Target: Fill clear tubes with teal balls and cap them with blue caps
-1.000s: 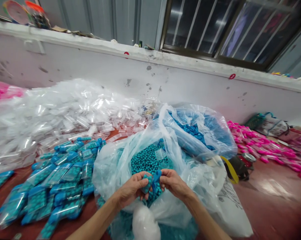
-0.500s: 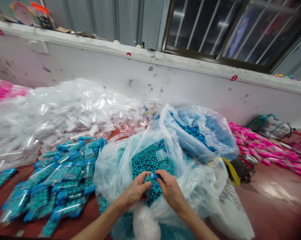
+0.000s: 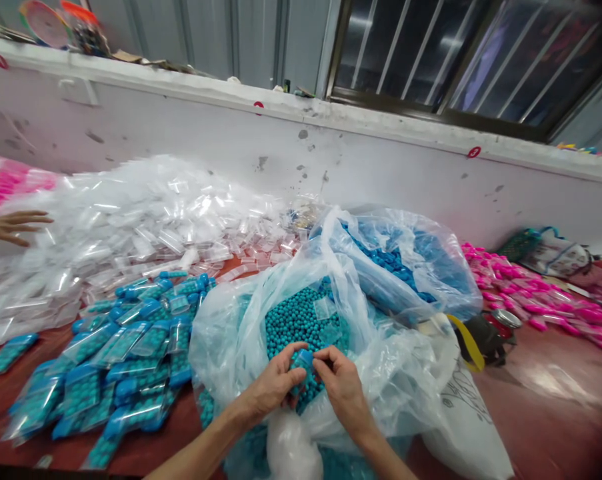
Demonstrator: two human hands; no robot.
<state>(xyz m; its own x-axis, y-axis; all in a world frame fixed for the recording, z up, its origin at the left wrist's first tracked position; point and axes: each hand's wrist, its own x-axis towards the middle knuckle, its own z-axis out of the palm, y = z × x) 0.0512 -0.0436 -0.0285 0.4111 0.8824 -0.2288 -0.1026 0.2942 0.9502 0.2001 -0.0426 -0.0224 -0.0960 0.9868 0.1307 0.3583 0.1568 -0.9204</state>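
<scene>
Reference: the packet is the clock centre; 12 o'clock points toward the wall (image 3: 215, 133). The left hand (image 3: 271, 383) grasps 1 small packet (image 3: 302, 361) with a blue end, between thumb and fingers. The right hand (image 3: 345, 390) has its thumb and fingertips drawn together at the packet's edge; from here I cannot tell whether they grip it. The packet sits above the mouth of 1 translucent bag (image 3: 221, 337) containing teal beads (image 3: 291, 320), visible at 12 o'clock. Filled packets (image 3: 131, 350) lie at 9 o'clock, clear sachets (image 3: 145, 207) at 10 o'clock. A co-worker's hand (image 3: 11, 225), fingers extended, is beside the sachets at 10 o'clock.
</scene>
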